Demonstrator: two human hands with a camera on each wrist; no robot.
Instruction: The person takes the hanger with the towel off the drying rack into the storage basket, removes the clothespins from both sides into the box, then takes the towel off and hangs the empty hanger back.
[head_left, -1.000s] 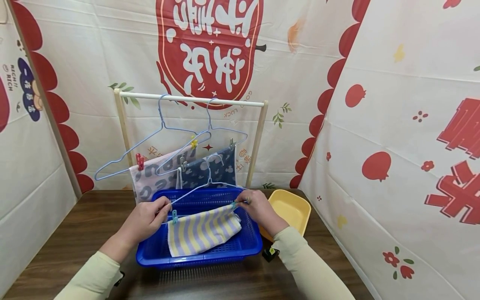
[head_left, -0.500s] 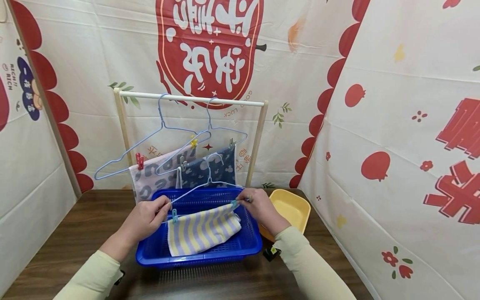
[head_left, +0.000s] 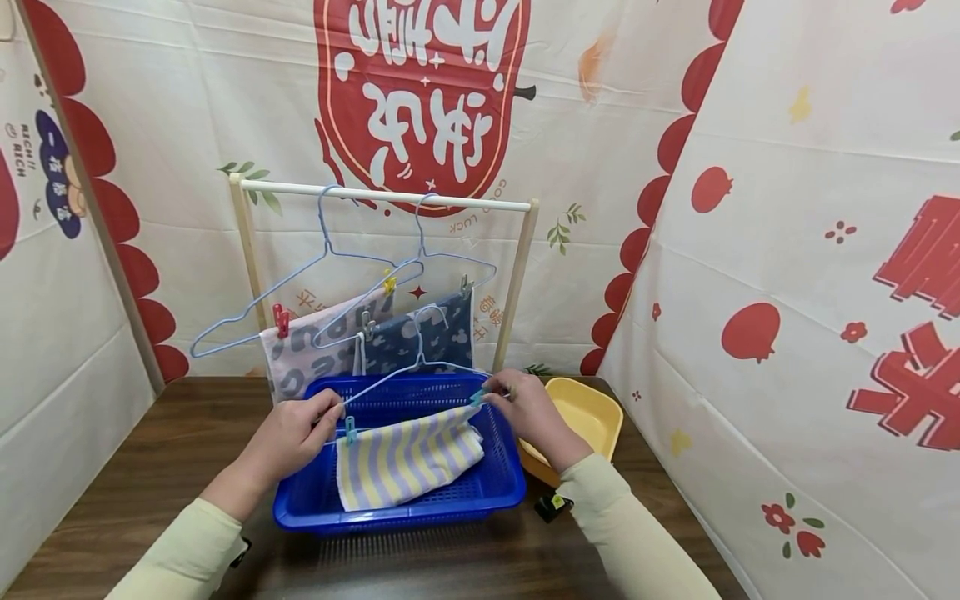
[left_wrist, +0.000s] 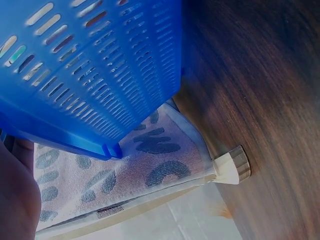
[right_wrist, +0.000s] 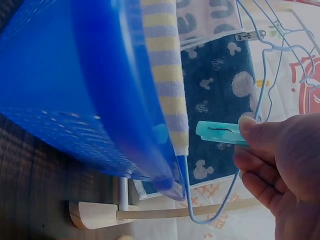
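Observation:
A yellow-and-lilac striped towel (head_left: 408,457) is draped over the bottom bar of a blue wire hanger (head_left: 386,372), above and partly inside a blue plastic basket (head_left: 480,498). With my left hand (head_left: 294,437) I grip the hanger's left end. One teal clothespin (head_left: 350,430) is clipped at the towel's left end. My right hand (head_left: 528,412) pinches a second teal clothespin (right_wrist: 220,132) between thumb and fingers; in the right wrist view it is apart from the towel's edge. Only part of my left hand (left_wrist: 17,192) shows in the left wrist view.
Behind the basket stands a rack with a white rail (head_left: 382,197) and wooden posts. On it hang two blue hangers with a pink lettered towel (head_left: 311,354) and a dark blue patterned towel (head_left: 450,342), both clipped. A yellow tray (head_left: 588,417) stands right of the basket.
My right hand has moved slightly right and up, taking the teal clothespin off the striped towel's right end. My left hand stays on the hanger.

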